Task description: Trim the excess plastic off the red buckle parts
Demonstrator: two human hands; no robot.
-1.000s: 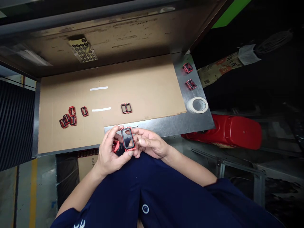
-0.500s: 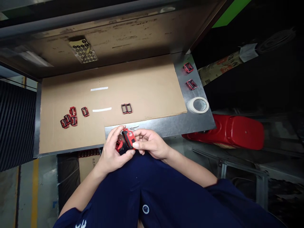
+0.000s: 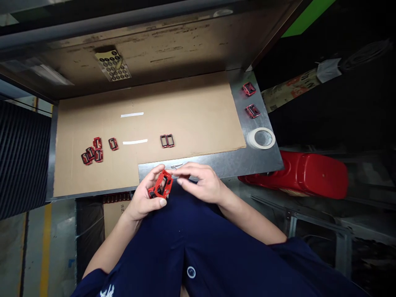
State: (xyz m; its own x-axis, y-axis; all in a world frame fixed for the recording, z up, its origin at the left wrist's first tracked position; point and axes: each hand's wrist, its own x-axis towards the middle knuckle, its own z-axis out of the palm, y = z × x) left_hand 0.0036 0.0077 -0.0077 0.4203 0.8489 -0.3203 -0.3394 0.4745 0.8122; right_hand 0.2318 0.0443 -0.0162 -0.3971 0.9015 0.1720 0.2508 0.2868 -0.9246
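Note:
My left hand point(image 3: 144, 197) grips a red plastic frame with a black inner rim point(image 3: 163, 184) between thumb and fingers, close to my body at the table's front edge. More red and black plastic shows against the palm; whether it is a second piece I cannot tell. Just right of the frame is my right hand point(image 3: 202, 181), fingers stretched toward it and slightly apart, with nothing visible in them. A pair of similar frames point(image 3: 167, 140) lies side by side on the cardboard sheet point(image 3: 198, 111) beyond my hands. A thin dark tool point(image 3: 177, 166) rests on the metal edge.
Several red-black frames point(image 3: 98, 155) cluster at left, with a single one point(image 3: 113, 144) beside them. Two more frames point(image 3: 253, 110) and a tape roll point(image 3: 262, 138) sit on the metal at right. White strips point(image 3: 135, 142) mark the cardboard. A red stool point(image 3: 321, 173) stands right of the table.
The frame has turned in my left hand, so its open red side now faces up. My right hand has let go and moved slightly right, its fingers straighter.

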